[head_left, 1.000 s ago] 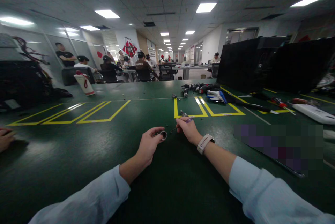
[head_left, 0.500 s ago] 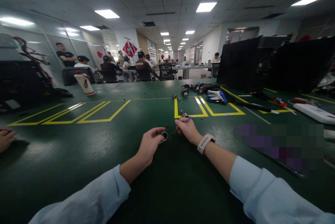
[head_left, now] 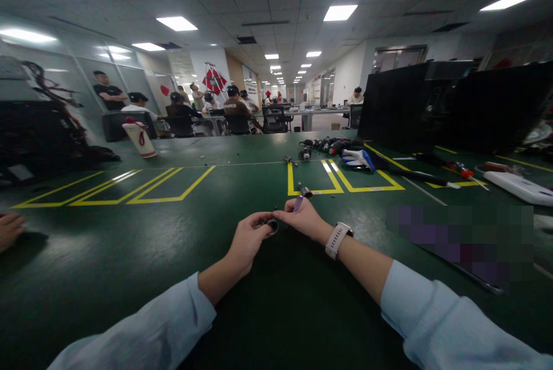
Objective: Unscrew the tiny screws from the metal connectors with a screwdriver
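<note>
My left hand [head_left: 247,238] rests on the green table [head_left: 129,255] and pinches a small dark metal ring [head_left: 272,225] between thumb and fingers. My right hand [head_left: 305,219], with a white watch at the wrist, is closed on a thin tool with a purple handle [head_left: 298,203]. Its fingertips touch the ring and my left fingers. A small metal part [head_left: 305,190] lies just beyond them on the yellow line.
Yellow marked boxes [head_left: 142,185] cross the table. Tools and a white-blue glove [head_left: 356,158] lie at the back right beside black monitors [head_left: 401,102]. A white bottle [head_left: 140,138] stands back left. Another person's hand [head_left: 9,229] rests at the left edge. Several people sit farther back.
My right hand has moved left to the ring, and the purple tool handle has swung upright. My left hand has hardly moved.
</note>
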Demonstrator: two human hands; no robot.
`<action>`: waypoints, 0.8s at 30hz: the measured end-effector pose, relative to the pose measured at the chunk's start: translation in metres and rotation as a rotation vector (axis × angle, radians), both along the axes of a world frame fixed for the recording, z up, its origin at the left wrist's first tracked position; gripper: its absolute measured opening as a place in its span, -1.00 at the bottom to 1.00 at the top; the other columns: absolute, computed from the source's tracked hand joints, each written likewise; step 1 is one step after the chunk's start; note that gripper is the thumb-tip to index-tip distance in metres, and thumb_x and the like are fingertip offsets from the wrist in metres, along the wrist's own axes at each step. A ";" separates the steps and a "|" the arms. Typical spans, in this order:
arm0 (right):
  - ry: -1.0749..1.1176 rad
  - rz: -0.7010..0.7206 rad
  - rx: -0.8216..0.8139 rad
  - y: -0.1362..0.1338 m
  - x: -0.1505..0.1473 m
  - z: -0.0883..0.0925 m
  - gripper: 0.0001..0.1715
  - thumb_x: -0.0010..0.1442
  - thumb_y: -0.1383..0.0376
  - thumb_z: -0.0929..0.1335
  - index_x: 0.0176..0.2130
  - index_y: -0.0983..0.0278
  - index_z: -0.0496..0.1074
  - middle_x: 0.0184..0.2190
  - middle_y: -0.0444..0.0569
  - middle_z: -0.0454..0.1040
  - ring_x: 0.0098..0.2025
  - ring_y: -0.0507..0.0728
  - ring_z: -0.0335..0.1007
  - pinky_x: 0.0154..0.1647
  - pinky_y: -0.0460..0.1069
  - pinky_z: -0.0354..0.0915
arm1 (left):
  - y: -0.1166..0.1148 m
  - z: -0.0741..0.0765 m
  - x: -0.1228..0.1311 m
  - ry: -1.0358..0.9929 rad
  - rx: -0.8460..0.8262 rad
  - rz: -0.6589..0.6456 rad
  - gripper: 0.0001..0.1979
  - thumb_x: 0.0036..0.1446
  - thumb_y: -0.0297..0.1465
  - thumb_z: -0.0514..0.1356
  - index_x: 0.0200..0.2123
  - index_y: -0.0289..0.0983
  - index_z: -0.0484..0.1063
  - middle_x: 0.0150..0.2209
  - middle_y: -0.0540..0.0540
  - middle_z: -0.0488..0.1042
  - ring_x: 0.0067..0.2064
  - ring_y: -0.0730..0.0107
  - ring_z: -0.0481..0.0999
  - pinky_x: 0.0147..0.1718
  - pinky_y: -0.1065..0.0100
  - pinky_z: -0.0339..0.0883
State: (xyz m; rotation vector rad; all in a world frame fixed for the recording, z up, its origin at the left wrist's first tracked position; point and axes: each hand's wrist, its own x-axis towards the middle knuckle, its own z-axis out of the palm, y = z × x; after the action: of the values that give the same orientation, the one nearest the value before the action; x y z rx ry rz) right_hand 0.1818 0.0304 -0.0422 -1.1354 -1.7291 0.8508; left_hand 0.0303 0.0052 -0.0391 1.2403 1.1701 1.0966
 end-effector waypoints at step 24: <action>-0.079 0.136 -0.329 0.002 0.022 0.013 -0.37 0.21 -0.02 0.12 -0.48 0.35 0.49 -0.46 0.00 0.48 -0.67 -0.08 0.10 -0.75 -0.16 0.06 | -0.002 0.001 -0.002 0.036 -0.040 -0.016 -0.70 -0.10 -0.57 0.22 -0.21 -0.33 0.46 -0.25 -0.15 0.52 -0.21 0.31 0.51 -0.15 0.29 0.38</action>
State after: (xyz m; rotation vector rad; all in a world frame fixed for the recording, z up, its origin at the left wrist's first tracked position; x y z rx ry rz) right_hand 0.2043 0.0325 -0.0294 -1.2894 -1.7899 1.2232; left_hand 0.0278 0.0035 -0.0382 1.2413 1.2020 1.0382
